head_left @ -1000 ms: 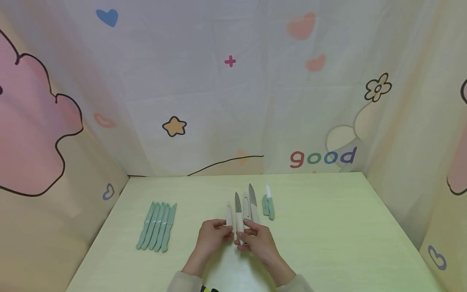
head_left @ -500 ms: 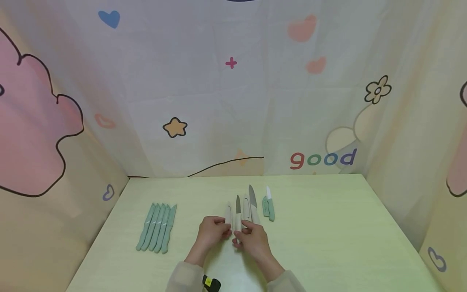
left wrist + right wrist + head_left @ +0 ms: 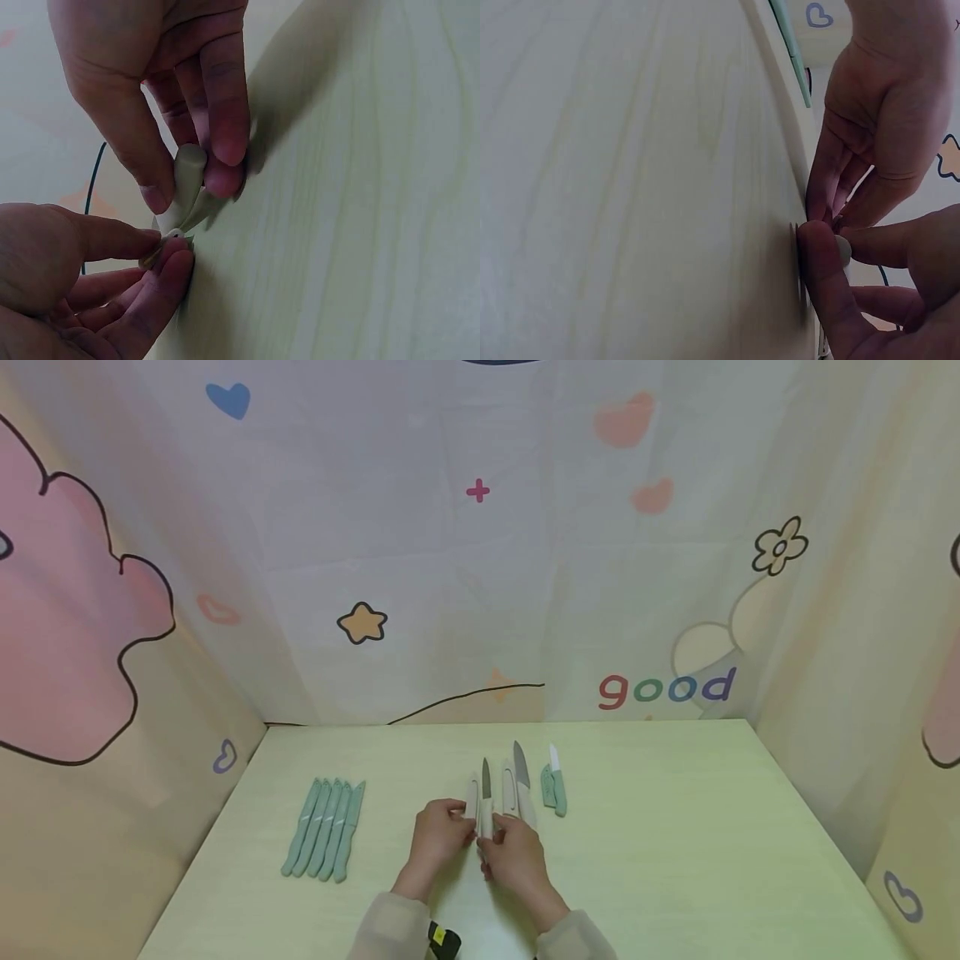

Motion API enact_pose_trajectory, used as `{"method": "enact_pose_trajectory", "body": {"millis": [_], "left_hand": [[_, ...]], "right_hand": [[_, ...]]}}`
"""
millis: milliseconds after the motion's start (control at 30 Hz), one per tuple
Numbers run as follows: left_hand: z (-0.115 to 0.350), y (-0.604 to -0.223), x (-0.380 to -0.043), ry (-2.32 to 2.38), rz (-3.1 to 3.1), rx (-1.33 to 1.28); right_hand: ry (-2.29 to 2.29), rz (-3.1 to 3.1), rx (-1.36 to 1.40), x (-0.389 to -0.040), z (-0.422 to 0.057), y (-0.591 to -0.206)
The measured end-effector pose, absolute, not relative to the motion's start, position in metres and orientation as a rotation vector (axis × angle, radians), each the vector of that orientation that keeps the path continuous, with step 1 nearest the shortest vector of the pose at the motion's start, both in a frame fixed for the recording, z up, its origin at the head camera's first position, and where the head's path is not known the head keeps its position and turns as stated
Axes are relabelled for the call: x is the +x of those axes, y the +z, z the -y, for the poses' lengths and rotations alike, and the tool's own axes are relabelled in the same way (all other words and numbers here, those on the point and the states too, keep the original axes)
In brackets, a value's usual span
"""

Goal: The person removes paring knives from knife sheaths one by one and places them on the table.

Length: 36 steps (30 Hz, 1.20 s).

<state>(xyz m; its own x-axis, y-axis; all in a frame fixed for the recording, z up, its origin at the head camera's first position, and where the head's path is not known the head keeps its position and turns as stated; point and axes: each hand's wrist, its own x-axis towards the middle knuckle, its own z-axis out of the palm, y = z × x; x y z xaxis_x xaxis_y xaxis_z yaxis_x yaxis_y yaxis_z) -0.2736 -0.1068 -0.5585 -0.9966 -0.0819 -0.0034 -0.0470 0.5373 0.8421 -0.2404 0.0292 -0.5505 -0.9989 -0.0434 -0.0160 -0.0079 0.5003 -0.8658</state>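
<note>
My left hand point(image 3: 438, 837) pinches the lower end of a slim off-white knife sheath point(image 3: 471, 797). Just to its right, my right hand point(image 3: 516, 858) holds a small knife point(image 3: 487, 814) by its off-white handle, the grey blade pointing away from me. Sheath and knife lie side by side with a narrow gap. In the left wrist view the handle point(image 3: 190, 169) sits between thumb and fingers of the right hand point(image 3: 165, 75), while the left hand point(image 3: 105, 285) pinches the sheath's end below. The right wrist view shows the handle's rounded end point(image 3: 844, 251); fingers cover most of it.
Right of my hands lie a wider off-white sheath point(image 3: 510, 789) and a larger knife point(image 3: 521, 768). Beyond them are a green sheath point(image 3: 547, 787) and a green-handled paring knife point(image 3: 559, 793). Several green knives point(image 3: 322, 831) lie in a row on the table's left point(image 3: 232, 860).
Both hands have shifted slightly away from me. The right hand has brought the small knife a little left, nearer the slim sheath. The other knives stay put.
</note>
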Motion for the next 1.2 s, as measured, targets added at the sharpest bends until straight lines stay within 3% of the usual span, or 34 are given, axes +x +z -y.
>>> {"method": "enact_pose_trajectory", "body": {"millis": [533, 1200], "left_hand": [[0.103, -0.5654, -0.2817, -1.245, 2.753, 0.1], [0.0998, -0.5625, -0.2836, -1.171, 2.796, 0.058]], "right_hand": [[-1.108, -3.073, -0.191, -0.2422, -0.025, -0.553], [-1.127, -3.069, -0.166, -0.2455, -0.0237, -0.5545]]}}
